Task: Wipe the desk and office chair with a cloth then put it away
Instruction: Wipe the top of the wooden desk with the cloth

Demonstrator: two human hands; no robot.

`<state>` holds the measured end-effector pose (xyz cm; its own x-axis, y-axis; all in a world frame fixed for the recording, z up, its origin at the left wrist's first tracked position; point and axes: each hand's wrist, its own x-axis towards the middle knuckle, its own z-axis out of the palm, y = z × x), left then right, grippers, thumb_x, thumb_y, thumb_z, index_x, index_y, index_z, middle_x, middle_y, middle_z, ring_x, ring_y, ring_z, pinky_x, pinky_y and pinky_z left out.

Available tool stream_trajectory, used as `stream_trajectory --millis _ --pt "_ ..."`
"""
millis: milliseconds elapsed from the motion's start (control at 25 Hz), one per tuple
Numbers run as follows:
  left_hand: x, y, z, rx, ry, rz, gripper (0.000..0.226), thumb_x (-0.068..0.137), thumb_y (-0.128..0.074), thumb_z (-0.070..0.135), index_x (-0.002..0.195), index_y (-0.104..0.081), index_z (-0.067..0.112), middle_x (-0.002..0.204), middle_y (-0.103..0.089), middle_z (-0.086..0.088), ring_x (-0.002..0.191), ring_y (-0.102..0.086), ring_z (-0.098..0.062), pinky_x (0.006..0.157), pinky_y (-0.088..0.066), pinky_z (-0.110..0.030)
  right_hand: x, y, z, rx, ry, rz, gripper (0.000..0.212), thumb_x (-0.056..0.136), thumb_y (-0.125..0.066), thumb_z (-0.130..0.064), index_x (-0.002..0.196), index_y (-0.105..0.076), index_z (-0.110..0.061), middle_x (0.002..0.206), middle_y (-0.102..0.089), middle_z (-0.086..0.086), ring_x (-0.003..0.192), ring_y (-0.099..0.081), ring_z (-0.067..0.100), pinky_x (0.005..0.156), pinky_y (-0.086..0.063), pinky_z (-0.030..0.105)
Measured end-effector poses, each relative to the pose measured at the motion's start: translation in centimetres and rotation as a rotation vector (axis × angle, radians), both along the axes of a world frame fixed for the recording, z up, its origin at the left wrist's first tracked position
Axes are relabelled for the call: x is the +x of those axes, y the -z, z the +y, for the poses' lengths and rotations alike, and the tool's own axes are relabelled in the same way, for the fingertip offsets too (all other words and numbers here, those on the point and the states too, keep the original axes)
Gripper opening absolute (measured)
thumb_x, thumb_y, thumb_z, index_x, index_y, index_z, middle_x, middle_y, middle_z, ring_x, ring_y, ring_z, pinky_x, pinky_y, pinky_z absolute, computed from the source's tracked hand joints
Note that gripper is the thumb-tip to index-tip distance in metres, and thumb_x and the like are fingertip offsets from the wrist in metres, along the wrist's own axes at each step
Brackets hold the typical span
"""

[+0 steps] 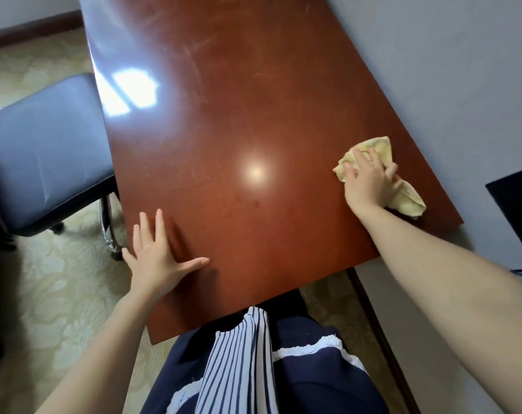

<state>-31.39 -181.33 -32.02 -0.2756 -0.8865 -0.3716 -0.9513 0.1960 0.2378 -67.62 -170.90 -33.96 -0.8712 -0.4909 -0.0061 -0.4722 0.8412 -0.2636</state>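
A glossy reddish-brown desk (238,130) fills the middle of the head view. A crumpled yellow cloth (407,198) lies near the desk's right edge, close to the near right corner. My right hand (367,180) presses down on the cloth, fingers spread over it. My left hand (158,255) rests flat on the desk by its left edge, fingers apart, holding nothing. The office chair (44,150), with a blue-grey padded seat and chrome legs, stands to the left of the desk.
A grey wall (448,70) runs along the desk's right side. A dark object (516,210) juts in at the far right. Pale patterned carpet (59,279) covers the floor. My dark skirt and striped top (241,360) show below the desk's near edge.
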Motion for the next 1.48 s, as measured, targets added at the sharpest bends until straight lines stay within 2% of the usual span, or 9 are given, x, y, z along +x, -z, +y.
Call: stream_trajectory --millis 160,280,440,600,800,960,1120,1320,1480 --pt "1.9 0.2 -1.4 0.110 -0.157 0.129 0.133 0.056 -0.081 0.058 0.152 0.004 0.021 0.160 0.009 -0.007 0.147 0.004 -0.022 0.114 -0.007 -0.057 8.0 0.1 -3.5 0.029 -0.349 0.007 0.035 0.093 -0.050 -0.046 0.126 -0.055 -0.042 0.148 -0.040 -0.012 0.127 -0.034 0.028 0.099 -0.022 0.043" --pt "2.2 0.5 -2.4 0.145 -0.253 0.360 0.120 0.069 -0.081 0.040 0.152 0.002 0.015 0.159 0.010 -0.008 0.146 0.006 -0.017 0.117 -0.003 -0.040 14.9 0.1 -3.6 0.030 -0.596 -0.039 0.036 0.091 -0.053 -0.046 0.126 -0.056 -0.041 0.146 -0.043 -0.010 0.126 -0.037 0.027 0.096 -0.019 0.041" --pt "2.1 1.2 -3.3 0.227 -0.278 0.394 0.115 0.077 -0.076 0.038 0.151 0.010 0.013 0.157 0.021 -0.010 0.146 0.013 -0.020 0.117 0.002 -0.032 19.0 -0.3 0.8 -0.049 -1.008 0.032 0.034 0.086 -0.062 -0.043 0.119 -0.066 -0.034 0.129 -0.061 -0.005 0.109 -0.057 0.028 0.087 -0.039 0.044" --pt "2.6 1.2 -3.7 0.226 -0.239 0.498 0.117 0.079 -0.075 0.028 0.147 0.017 0.005 0.157 0.019 -0.010 0.144 0.016 -0.015 0.115 0.007 -0.027 15.6 -0.9 5.2 -0.027 -1.332 0.087 0.033 0.083 -0.063 -0.039 0.115 -0.069 -0.032 0.124 -0.064 -0.006 0.101 -0.064 0.023 0.080 -0.050 0.039" --pt "3.6 1.2 -4.0 0.343 -0.273 0.584 0.112 0.083 -0.071 0.022 0.147 0.019 0.009 0.157 0.021 -0.004 0.143 0.016 -0.010 0.112 0.006 -0.022 11.0 -1.6 4.0 0.058 -1.047 0.130 0.042 0.079 -0.074 -0.027 0.121 -0.066 -0.027 0.127 -0.063 0.000 0.095 -0.061 0.032 0.076 -0.046 0.044" --pt "3.5 0.7 -4.1 0.430 -0.294 0.596 0.105 0.084 -0.066 0.014 0.147 0.018 0.010 0.156 0.023 -0.004 0.143 0.019 -0.014 0.112 0.007 -0.025 12.2 -1.3 -1.6 0.035 -0.567 0.028 0.036 0.093 -0.057 -0.034 0.129 -0.057 -0.034 0.140 -0.050 -0.005 0.115 -0.045 0.029 0.091 -0.031 0.041" --pt "3.7 0.5 -4.2 0.482 -0.286 0.596 0.103 0.084 -0.061 0.009 0.147 0.020 0.009 0.156 0.024 -0.005 0.143 0.022 -0.020 0.116 0.007 -0.036 16.6 -0.8 -9.3 0.052 -0.184 0.000 0.031 0.097 -0.046 -0.040 0.127 -0.054 -0.040 0.146 -0.041 -0.011 0.123 -0.035 0.027 0.095 -0.028 0.044" --pt "4.3 0.6 -4.2 0.516 -0.265 0.652 0.098 0.085 -0.056 0.004 0.147 0.020 0.010 0.156 0.024 -0.004 0.142 0.024 -0.019 0.115 0.008 -0.035 25.6 -1.0 -16.0 0.071 -0.540 -0.062 0.032 0.096 -0.045 -0.043 0.127 -0.052 -0.044 0.147 -0.038 -0.016 0.127 -0.032 0.023 0.096 -0.026 0.042" --pt "4.5 0.6 -4.4 0.541 -0.295 0.690 0.099 0.083 -0.054 0.001 0.147 0.020 0.014 0.156 0.024 -0.001 0.143 0.022 -0.016 0.117 0.006 -0.035 29.0 -0.7 -13.6 0.041 -0.906 -0.041 0.037 0.095 -0.048 -0.042 0.132 -0.050 -0.042 0.147 -0.040 -0.014 0.129 -0.034 0.022 0.097 -0.023 0.040"
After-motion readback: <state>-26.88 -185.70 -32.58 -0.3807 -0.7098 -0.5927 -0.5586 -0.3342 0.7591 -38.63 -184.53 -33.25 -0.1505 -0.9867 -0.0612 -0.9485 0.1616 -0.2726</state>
